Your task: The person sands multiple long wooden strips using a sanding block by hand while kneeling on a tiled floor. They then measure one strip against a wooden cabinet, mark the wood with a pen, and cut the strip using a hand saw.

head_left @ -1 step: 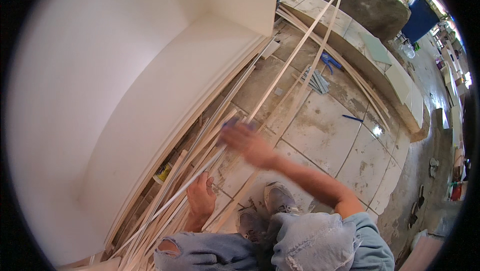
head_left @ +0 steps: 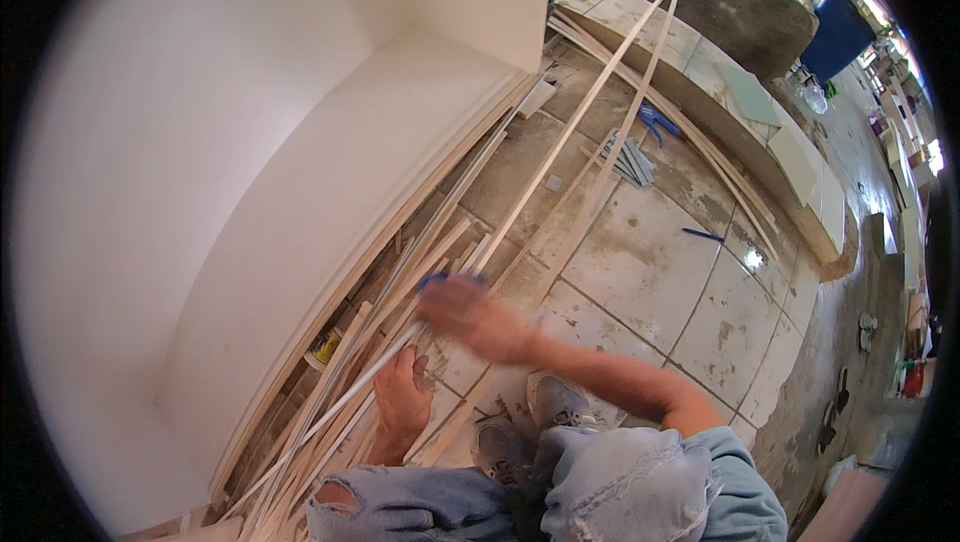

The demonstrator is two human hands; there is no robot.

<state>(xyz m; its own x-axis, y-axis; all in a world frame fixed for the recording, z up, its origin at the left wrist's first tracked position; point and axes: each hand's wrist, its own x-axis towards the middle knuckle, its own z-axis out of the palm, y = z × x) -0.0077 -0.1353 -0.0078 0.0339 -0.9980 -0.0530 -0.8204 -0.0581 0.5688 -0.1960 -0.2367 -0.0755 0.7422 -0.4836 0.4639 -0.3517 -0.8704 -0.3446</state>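
I crouch over a pile of long thin wooden strips (head_left: 350, 382) lying on the tiled floor (head_left: 650, 272) beside a big white cabinet (head_left: 250, 142). My left hand (head_left: 400, 397) presses down on the pile, its fingers curled over one pale strip. My right hand (head_left: 470, 314) is blurred with motion just above the strips and grips a small blue thing (head_left: 450, 281) at its fingertips. Two longer strips (head_left: 590, 112) run from near that hand up toward the far right.
A concrete ledge (head_left: 720, 72) with pale tiles on top borders the floor on the right. A blue tool (head_left: 655, 122), a grey bundle of slats (head_left: 630, 162) and a blue pen (head_left: 705, 236) lie on the tiles. A yellow can (head_left: 325, 347) sits under the strips. My shoes (head_left: 555, 402) stand close behind the hands.
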